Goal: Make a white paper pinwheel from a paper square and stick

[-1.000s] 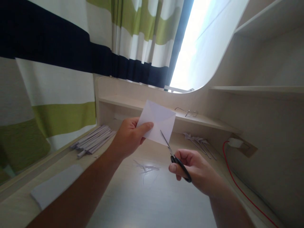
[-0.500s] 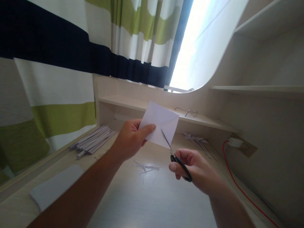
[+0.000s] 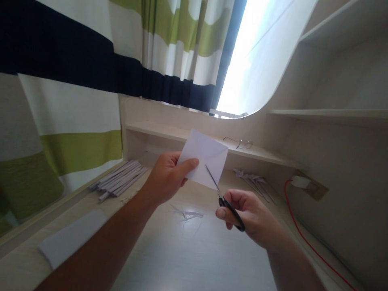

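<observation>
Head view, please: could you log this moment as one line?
left hand: holds paper | right hand: holds scissors, blades in paper's lower edge | desk: paper scraps

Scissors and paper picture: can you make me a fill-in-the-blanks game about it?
1. The left hand holds a white ____.
2. The right hand holds ____ with black handles.
3. On the shelf behind the paper lies a pair of ____.
4. The cable on the right is ____.

Missing words: paper; scissors; glasses; red

Window (image 3: 257, 52) glare blown out; foreground dim, backlit; wide-angle bending at edges.
</observation>
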`<state>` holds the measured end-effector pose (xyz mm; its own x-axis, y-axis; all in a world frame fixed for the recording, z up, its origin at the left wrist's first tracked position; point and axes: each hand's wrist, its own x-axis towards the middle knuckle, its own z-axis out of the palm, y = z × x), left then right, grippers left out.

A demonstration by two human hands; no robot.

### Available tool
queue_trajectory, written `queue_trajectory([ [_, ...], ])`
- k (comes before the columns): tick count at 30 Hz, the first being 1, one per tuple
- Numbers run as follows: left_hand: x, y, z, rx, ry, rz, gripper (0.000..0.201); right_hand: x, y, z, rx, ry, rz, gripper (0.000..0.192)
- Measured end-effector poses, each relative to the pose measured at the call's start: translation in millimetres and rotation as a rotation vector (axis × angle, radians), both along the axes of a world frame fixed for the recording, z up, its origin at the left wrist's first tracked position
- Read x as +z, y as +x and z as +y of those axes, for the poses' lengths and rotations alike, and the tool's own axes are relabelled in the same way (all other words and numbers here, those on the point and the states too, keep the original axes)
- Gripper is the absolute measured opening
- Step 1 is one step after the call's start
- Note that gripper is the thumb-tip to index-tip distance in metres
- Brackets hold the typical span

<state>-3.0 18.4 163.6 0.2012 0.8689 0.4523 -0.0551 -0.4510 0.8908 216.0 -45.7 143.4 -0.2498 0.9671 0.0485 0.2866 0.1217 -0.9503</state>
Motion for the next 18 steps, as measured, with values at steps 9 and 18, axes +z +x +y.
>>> queue_trajectory([
  [9, 1.0, 0.6, 0.8, 0.000, -0.012, -0.002, 0.034, -2.6, 1.1, 0.7, -0.001, 0.014, 0.012, 0.038],
  [18, 0.2, 1.5, -1.2, -0.015, -0.019, -0.020, 0.033, -0.8, -0.3, 1.1, -0.007, 0.003, 0.023, 0.040],
])
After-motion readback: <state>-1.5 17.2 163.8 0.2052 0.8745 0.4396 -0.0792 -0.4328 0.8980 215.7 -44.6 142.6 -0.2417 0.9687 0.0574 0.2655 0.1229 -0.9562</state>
